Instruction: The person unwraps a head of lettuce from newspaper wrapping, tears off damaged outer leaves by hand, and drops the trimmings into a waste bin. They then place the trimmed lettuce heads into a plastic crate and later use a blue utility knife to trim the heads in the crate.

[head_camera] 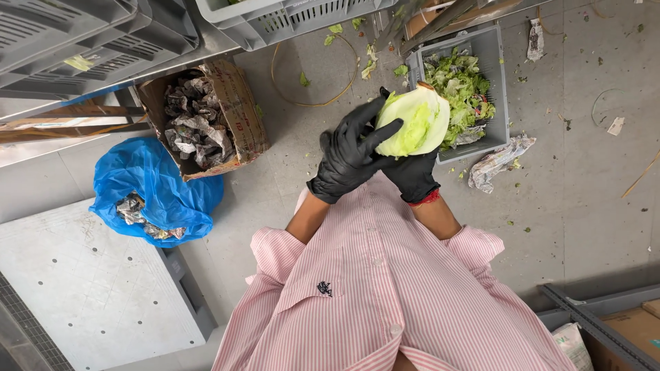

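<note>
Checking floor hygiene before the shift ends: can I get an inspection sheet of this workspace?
Surface: grey floor, strewn with leaf scraps.
Job's things: pale green lettuce head, held over grey crate of lettuce trimmings.
Clutter: crumpled paper; cardboard box and blue bag, both holding crumpled paper.
Grippers: left hand and right hand, black-gloved, both gripping the lettuce.
Cables: nothing seen.
Surroundings: stacked grey crates; grey pallet.

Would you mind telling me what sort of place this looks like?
Probably a produce packing or sorting room: black-gloved hands hold a pale green lettuce head over a grey plastic crate of leaf trimmings, beside a cardboard box of crumpled newspaper on the concrete floor.
</note>
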